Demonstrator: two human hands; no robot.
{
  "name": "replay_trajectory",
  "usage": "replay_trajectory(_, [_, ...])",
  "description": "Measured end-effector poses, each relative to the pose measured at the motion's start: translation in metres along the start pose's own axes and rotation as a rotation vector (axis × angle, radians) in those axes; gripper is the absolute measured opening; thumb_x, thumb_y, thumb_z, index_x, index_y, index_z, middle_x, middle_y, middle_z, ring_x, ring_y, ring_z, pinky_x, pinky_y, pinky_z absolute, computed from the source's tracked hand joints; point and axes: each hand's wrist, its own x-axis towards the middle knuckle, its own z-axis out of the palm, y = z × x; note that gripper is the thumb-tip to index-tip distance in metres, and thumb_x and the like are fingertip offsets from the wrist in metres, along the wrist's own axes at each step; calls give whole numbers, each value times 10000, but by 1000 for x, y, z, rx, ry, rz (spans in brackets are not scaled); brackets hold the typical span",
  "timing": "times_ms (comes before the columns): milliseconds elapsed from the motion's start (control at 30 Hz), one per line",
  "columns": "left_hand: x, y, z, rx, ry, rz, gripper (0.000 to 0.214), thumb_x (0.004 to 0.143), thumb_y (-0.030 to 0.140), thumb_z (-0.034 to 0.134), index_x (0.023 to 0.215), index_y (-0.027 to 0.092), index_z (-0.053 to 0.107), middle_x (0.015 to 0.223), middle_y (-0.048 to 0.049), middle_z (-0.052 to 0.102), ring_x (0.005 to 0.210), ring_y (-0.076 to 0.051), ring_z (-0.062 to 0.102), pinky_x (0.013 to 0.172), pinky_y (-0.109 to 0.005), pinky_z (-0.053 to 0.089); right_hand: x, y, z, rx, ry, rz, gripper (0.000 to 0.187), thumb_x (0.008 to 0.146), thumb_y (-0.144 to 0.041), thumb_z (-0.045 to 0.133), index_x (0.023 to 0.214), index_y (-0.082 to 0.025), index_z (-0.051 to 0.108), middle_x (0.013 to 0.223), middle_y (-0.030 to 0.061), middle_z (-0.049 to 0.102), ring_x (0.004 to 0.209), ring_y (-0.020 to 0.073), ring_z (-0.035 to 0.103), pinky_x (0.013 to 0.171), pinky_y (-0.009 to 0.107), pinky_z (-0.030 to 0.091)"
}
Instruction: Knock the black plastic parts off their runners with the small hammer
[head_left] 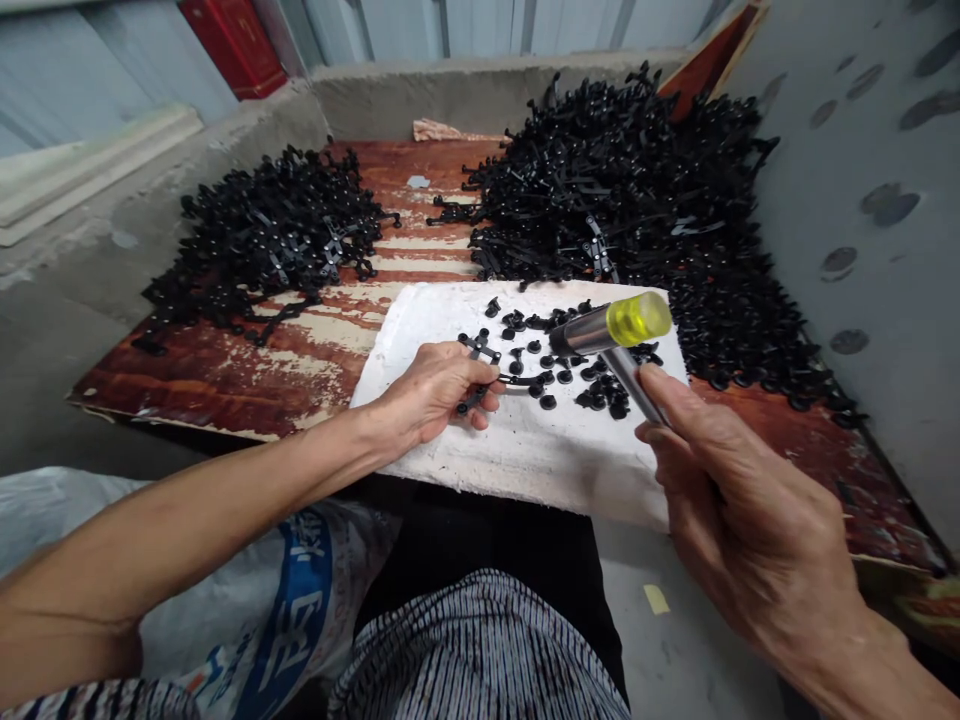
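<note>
Centre-left of the frame, the left hand [431, 395] is curling partly closed, with thumb and fingers pinching a black moulded plastic runner [478, 347] just above a white crusted slab [540, 460]. Lower right, the right hand [750, 500] is wrapping firmly around the steel handle of a mallet [600, 332] with a translucent yellow plastic face, its head held over the slab; whether it is touching anything there cannot be told. Small black mushroom-shaped plastic studs [547, 402] are lying scattered across the slab, just beside the left fingers and beneath the mallet head. Under the slab, a wooden board [225, 385] with peeling red-brown veneer is spanning the frame. Two heaps of black plastic moulded pieces are resting on it: a smaller heap [262, 235] at upper left and a larger heap [622, 180] at upper right. Grey concrete walls [480, 95] are rising around the board, with a dark-spotted grey panel [862, 200] at right. Bottom left, a woven sack with blue printing [277, 610] is lying beside the person's striped clothing [480, 650]. Top left, a red box [232, 40] is standing beyond the wall.
</note>
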Motion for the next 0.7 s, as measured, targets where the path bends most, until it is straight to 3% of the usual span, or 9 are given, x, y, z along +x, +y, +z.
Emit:
replay_trajectory(133, [-1, -1, 1, -1, 10, 14, 267, 820, 4, 586, 625, 148, 474, 601, -43, 635, 432, -97, 563, 335, -204, 411, 1, 4, -2, -125, -127, -21, 478, 919, -75, 437, 1385, -136, 531, 848, 81, 666, 621, 165, 640, 503, 270, 541])
replay_trajectory(200, [-1, -1, 1, 5, 11, 12, 260, 825, 4, 580, 630, 144, 480, 600, -39, 632, 427, -95, 559, 336, -207, 417, 2, 1, -5, -113, -85, -29, 522, 916, -62, 457, 1422, -186, 499, 959, 91, 686, 717, 175, 665, 588, 284, 569])
replay_trajectory(267, [-1, -2, 1, 1, 5, 9, 261, 829, 4, 574, 631, 144, 479, 602, -34, 629, 425, -96, 559, 337, -214, 426, 2, -3, -7, -117, 45, -23, 641, 911, -30, 467, 1493, -287, 397, 1062, 76, 684, 809, 173, 669, 677, 279, 574])
replay_trajectory(333, [-1, -2, 1, -6, -1, 10, 267, 831, 3, 569, 627, 146, 475, 606, -30, 627, 430, -97, 561, 337, -217, 431, 0, -5, -6, -156, 102, -15, 704, 911, -19, 453, 1527, -332, 322, 1009, 60, 683, 743, 161, 653, 626, 253, 559])
replay_trajectory(400, [-2, -3, 1, -6, -6, 20, 268, 835, 9, 573, 624, 144, 476, 612, -33, 628, 439, -94, 562, 341, -215, 433, -2, -4, -3, -178, 6, -43, 676, 910, -36, 429, 1524, -305, 338, 840, 37, 649, 557, 141, 580, 465, 229, 492])
replay_trajectory(467, [-3, -2, 2, -1, -2, 28, 263, 841, 21, 578, 627, 141, 483, 606, -33, 623, 442, -91, 556, 344, -212, 432, -4, -2, -1, -155, -105, -63, 632, 909, -52, 426, 1497, -279, 392, 759, 22, 606, 490, 136, 532, 412, 229, 451])
replay_trajectory(600, [-4, -1, 3, -8, 3, -1, 274, 846, 25, 572, 623, 149, 471, 592, -25, 610, 447, -103, 555, 367, -245, 471, -4, -3, -3, -79, 28, 22, 688, 906, -36, 452, 1509, -353, 353, 932, 53, 670, 701, 170, 645, 585, 267, 535])
replay_trajectory(667, [-5, 0, 4, -10, 5, -4, 278, 843, 25, 574, 621, 153, 465, 593, -25, 612, 449, -106, 557, 373, -254, 482, -3, -2, -3, -127, 45, 25, 705, 896, -39, 452, 1517, -355, 341, 903, 45, 672, 628, 164, 622, 512, 257, 505])
replay_trajectory(700, [-5, 0, 4, -7, 13, -3, 281, 841, 26, 577, 619, 154, 462, 593, -24, 613, 446, -104, 554, 373, -252, 482, -4, 0, -2, -138, -20, -11, 677, 897, -54, 442, 1509, -331, 365, 848, 39, 655, 558, 155, 587, 461, 253, 477])
